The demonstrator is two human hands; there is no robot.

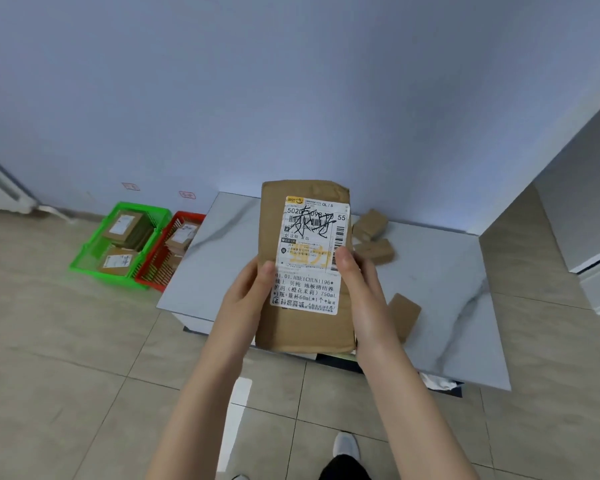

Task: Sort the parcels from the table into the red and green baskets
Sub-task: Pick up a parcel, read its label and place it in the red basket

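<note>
pale wall behind, tiled floor below; white table [447,306] at centre right. left hand [246,292] and right hand [362,292] grasp a large brown parcel [302,334] by its side edges, thumbs curled onto the labelled face, raised over the table at frame centre. three small parcels [374,251] lie on the table behind it. green basket [94,254] and red basket [146,278] at middle left hold parcels.

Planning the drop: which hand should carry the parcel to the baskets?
Left, likely. Both hands grip the parcel, but the green basket and red basket sit left of the table, nearer the left hand; the right hand would reach across.
</note>
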